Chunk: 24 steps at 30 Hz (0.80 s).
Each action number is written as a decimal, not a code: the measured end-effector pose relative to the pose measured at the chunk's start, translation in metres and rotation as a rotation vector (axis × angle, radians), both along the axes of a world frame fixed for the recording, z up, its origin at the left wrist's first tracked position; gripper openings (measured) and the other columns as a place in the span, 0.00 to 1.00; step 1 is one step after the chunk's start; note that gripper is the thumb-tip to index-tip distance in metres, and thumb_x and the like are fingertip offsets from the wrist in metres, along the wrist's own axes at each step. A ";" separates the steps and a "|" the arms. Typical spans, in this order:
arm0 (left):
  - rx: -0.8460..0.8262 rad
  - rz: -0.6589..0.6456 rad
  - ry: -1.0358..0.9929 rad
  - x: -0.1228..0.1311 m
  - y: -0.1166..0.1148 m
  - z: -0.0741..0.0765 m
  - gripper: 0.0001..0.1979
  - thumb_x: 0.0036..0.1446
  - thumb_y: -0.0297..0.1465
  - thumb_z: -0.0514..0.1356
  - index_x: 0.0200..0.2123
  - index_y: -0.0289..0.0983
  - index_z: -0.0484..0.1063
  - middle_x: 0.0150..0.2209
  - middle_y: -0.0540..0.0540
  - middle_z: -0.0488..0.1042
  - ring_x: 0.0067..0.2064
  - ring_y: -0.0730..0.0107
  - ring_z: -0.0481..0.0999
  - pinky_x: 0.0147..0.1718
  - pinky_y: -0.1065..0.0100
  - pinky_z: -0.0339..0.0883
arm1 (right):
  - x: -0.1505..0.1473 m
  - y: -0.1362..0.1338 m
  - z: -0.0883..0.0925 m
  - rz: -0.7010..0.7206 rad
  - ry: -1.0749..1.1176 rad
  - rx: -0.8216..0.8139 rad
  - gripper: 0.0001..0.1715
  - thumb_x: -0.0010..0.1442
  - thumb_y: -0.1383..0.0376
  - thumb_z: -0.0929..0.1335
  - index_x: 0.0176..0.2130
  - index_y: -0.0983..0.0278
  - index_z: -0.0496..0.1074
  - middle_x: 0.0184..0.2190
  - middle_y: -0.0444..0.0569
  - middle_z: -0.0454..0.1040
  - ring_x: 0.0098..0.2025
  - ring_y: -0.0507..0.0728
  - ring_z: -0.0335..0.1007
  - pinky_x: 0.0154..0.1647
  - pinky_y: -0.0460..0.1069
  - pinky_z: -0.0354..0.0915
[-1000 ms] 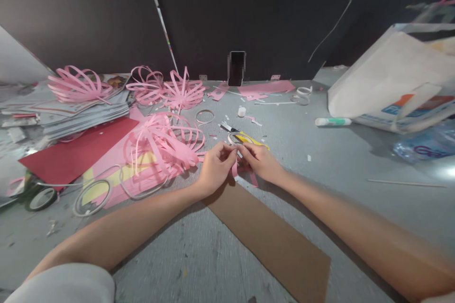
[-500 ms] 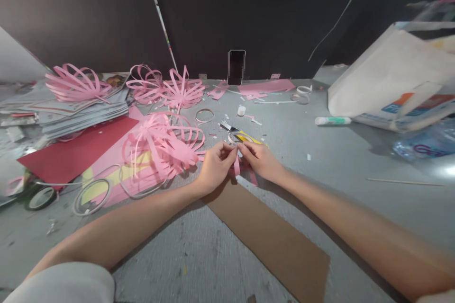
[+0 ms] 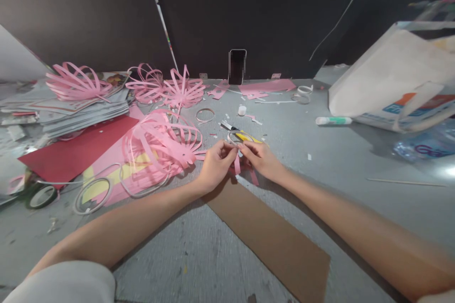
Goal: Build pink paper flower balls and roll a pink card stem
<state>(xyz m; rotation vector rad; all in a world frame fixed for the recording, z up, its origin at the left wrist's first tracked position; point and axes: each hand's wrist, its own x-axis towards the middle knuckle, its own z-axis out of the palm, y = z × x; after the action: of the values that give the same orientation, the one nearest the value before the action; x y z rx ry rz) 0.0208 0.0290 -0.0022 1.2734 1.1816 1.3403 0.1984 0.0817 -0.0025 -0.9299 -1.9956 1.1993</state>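
Observation:
My left hand (image 3: pixel 216 164) and my right hand (image 3: pixel 265 158) meet at the fingertips, both closed in a pinch. Between them is a thin pale ring (image 3: pixel 231 133), its near edge at the fingers. A pink paper strip (image 3: pixel 237 165) hangs down from the same spot, and another pink piece (image 3: pixel 254 178) shows below my right hand. Exactly which fingers grip ring or strip is partly hidden. Just beyond lies a yellow and black cutter knife (image 3: pixel 231 126). Brown cardboard (image 3: pixel 273 236) stretches under my hands toward me.
Looped pink paper flowers (image 3: pixel 163 147) crowd the left, beside red paper (image 3: pixel 78 151), stacked papers (image 3: pixel 85 118) and a tape roll (image 3: pixel 41 197). A phone (image 3: pixel 237 67) stands at the back. At right are a glue stick (image 3: pixel 333 120), a thin stick (image 3: pixel 405 182) and a white bag (image 3: pixel 384 71).
The looped pink flower next to my left hand has shifted slightly and its loops sit differently. My hands keep almost the same pinch and place.

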 end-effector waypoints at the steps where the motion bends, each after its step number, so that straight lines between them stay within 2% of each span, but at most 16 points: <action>1: -0.002 0.000 -0.001 0.000 0.000 0.000 0.13 0.65 0.39 0.66 0.33 0.38 0.71 0.28 0.51 0.75 0.29 0.73 0.74 0.31 0.71 0.68 | 0.000 0.000 0.000 -0.001 0.007 0.005 0.33 0.73 0.37 0.63 0.30 0.59 0.64 0.22 0.42 0.65 0.23 0.53 0.62 0.26 0.50 0.57; 6: -0.012 -0.009 -0.008 -0.001 0.000 -0.001 0.13 0.66 0.39 0.65 0.33 0.38 0.71 0.28 0.51 0.76 0.30 0.72 0.76 0.32 0.71 0.69 | -0.002 -0.001 0.001 -0.011 0.039 -0.002 0.28 0.73 0.40 0.65 0.36 0.59 0.69 0.23 0.40 0.66 0.24 0.53 0.62 0.27 0.50 0.57; 10: 0.004 0.002 0.004 -0.001 0.002 -0.001 0.13 0.66 0.39 0.66 0.33 0.38 0.71 0.30 0.50 0.76 0.30 0.73 0.75 0.31 0.71 0.69 | -0.001 -0.001 0.001 -0.024 0.015 0.059 0.25 0.75 0.42 0.64 0.39 0.59 0.72 0.24 0.40 0.68 0.25 0.53 0.63 0.28 0.50 0.58; 14: -0.044 -0.063 -0.043 0.000 0.001 -0.003 0.15 0.67 0.42 0.65 0.35 0.38 0.70 0.31 0.50 0.75 0.30 0.71 0.76 0.31 0.70 0.70 | -0.001 -0.002 0.000 -0.044 0.018 0.076 0.23 0.75 0.44 0.64 0.43 0.59 0.72 0.27 0.42 0.73 0.27 0.53 0.67 0.30 0.49 0.61; 16: -0.015 -0.037 -0.009 0.000 -0.001 -0.002 0.13 0.69 0.40 0.64 0.35 0.39 0.70 0.32 0.50 0.74 0.32 0.72 0.74 0.33 0.69 0.69 | -0.001 -0.002 0.000 -0.060 0.038 0.072 0.21 0.75 0.45 0.65 0.44 0.59 0.71 0.28 0.41 0.73 0.27 0.53 0.67 0.30 0.49 0.62; 20: 0.164 0.165 0.164 -0.001 -0.008 0.001 0.06 0.70 0.33 0.62 0.39 0.39 0.70 0.35 0.50 0.70 0.33 0.72 0.69 0.35 0.69 0.64 | -0.001 -0.005 0.002 -0.052 0.074 0.041 0.21 0.75 0.46 0.65 0.41 0.59 0.70 0.25 0.40 0.69 0.24 0.52 0.64 0.27 0.48 0.63; 22: 0.227 0.176 0.245 -0.001 -0.010 0.001 0.03 0.70 0.32 0.61 0.42 0.39 0.71 0.39 0.48 0.72 0.35 0.71 0.70 0.36 0.69 0.65 | 0.000 -0.007 0.004 -0.017 0.069 0.062 0.21 0.75 0.46 0.65 0.38 0.59 0.69 0.26 0.41 0.69 0.25 0.52 0.64 0.28 0.48 0.64; 24: 0.236 0.120 0.306 -0.001 -0.011 0.001 0.03 0.70 0.31 0.61 0.44 0.39 0.73 0.42 0.46 0.75 0.35 0.71 0.72 0.37 0.68 0.66 | 0.001 -0.008 0.005 0.020 0.042 0.124 0.22 0.75 0.47 0.65 0.35 0.59 0.67 0.27 0.42 0.69 0.26 0.53 0.64 0.28 0.49 0.63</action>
<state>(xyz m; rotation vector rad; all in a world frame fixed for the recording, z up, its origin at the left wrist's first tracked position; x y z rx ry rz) 0.0201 0.0184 -0.0013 1.6443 1.3556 1.4394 0.1995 0.0734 0.0026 -0.8181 -2.0252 1.0833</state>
